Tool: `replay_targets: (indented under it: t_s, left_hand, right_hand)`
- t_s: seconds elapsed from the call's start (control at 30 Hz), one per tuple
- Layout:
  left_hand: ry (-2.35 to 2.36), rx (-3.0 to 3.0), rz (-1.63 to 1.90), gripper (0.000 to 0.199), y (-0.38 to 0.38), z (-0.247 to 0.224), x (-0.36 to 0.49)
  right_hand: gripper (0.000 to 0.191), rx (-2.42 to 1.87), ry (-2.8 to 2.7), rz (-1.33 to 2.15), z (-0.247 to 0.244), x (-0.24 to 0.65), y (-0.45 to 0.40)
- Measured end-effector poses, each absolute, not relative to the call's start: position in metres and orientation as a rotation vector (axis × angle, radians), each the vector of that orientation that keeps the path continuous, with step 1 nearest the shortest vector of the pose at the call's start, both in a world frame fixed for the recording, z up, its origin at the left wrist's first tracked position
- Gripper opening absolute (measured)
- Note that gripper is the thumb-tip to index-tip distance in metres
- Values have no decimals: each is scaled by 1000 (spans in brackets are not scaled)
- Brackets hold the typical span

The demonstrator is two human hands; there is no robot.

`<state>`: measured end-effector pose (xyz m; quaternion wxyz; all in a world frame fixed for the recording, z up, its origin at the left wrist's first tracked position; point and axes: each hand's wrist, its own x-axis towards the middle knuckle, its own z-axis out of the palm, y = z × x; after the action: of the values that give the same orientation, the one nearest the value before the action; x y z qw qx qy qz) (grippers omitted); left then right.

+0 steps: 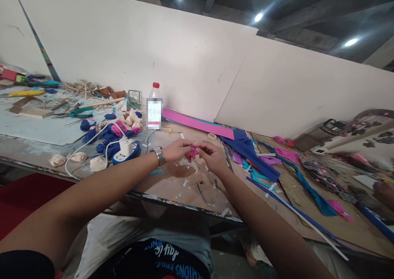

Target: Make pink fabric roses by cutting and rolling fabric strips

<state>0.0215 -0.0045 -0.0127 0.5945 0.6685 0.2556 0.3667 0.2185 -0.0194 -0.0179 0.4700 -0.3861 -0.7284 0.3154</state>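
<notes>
Hands meet above the near middle of the worktop, fingertips pinching one small pink piece between them. Left hand grips its left side, thumb and fingers closed; right hand grips its right side likewise. Piece looks crumpled or folded; fingers cover much of it, so exact form cannot be told. Watch on the left wrist.

Left of the hands: blue power strip with a white plug seated in it, cable looping toward the near edge. Cream rosette-like pieces lie near it, along the near left. Just beyond, a heap of dark blue pieces mixed with pink and cream ones. Farther left, green-handled pliers and a scatter of thin sticks.

Far side, centre: red-capped bottle upright, label blurred out. Long pink strip runs right from it, close to the white partition; pale ring lies just on its near side.

Right: dark blue strips, a teal strip on cardboard. Far right edge, another person's hand, blurred; its grasp cannot be told.
</notes>
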Motion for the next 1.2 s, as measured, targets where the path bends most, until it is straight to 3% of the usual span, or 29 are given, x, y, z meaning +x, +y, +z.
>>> replay_targets:
  t_s: [0.5, 1.2]
  left_hand:
    - [494, 1290, 786, 31, -2, -17, 20]
    - [578, 1177, 779, 23, -9, -7, 21]
  right_hand:
    - [20, -944, -1838, 715, -21, 222, -15]
    - [25, -821, -2027, 480, 2, 220, -31]
